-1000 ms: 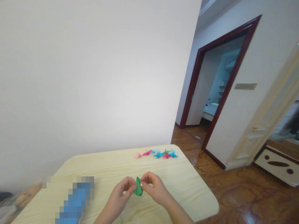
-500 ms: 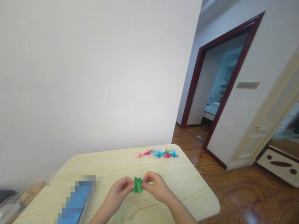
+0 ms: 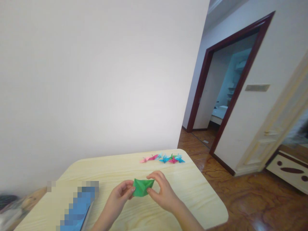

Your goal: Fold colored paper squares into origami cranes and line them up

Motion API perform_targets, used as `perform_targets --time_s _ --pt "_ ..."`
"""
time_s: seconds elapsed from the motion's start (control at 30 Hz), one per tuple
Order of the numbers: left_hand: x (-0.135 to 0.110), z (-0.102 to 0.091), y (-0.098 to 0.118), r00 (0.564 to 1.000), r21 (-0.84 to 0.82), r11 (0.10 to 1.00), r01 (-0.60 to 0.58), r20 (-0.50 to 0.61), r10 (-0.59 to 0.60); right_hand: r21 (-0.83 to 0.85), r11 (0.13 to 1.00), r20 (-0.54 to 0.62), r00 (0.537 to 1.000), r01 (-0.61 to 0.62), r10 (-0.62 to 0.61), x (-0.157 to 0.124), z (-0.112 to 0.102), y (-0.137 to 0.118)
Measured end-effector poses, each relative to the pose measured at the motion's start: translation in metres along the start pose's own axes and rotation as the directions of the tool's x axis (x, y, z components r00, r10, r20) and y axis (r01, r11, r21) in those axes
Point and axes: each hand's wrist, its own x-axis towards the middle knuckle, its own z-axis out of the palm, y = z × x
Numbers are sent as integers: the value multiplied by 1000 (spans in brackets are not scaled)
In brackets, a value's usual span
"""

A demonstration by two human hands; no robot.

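Left hand: my left hand [image 3: 119,197] is raised over the desk [image 3: 197,195], its fingers [image 3: 128,187] curled closed and pinching the left side of the folded green paper [image 3: 141,187].

Right hand: my right hand [image 3: 163,195] arches around the paper's right side, its fingers [image 3: 156,175] curved and partly closed, with the fingertips pressing the lower right edge.

Paper: it sits between my hands, touching both, and looks held above the desk. It is spread into a wide, shallow shape with points to left and right.

Handling: a light, even pinch from both sides seems best here, keeping the creases sharp without buckling the paper.

Nearby: a row of small paper cranes [image 3: 165,158] in pink, red and blue lies toward the desk's far edge, well apart from my hands. A pixelated blue object [image 3: 79,205] on my left is too blurred to name.

Room: a polished wood floor [image 3: 240,199] lies beyond the desk.
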Motion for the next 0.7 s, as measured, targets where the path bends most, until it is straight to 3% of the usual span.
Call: perform_targets --time_s 0.13,0.27,0.53,0.7 --pt "0 -1 3 1000 41 999 8 10 -8 -182 978 85 992 107 -93 4 -5 -12" --pt "2 -5 -1 998 47 997 56 -8 -56 -233 958 87 985 165 -149 9 -6 -7" --pt "5 -10 -26 981 -75 978 193 37 -191 -230 954 14 981 191 -193 9 -8 4" --pt "1 -9 -23 970 -303 922 241 50 -237 -240 951 -18 978 196 -206 7 -10 10"
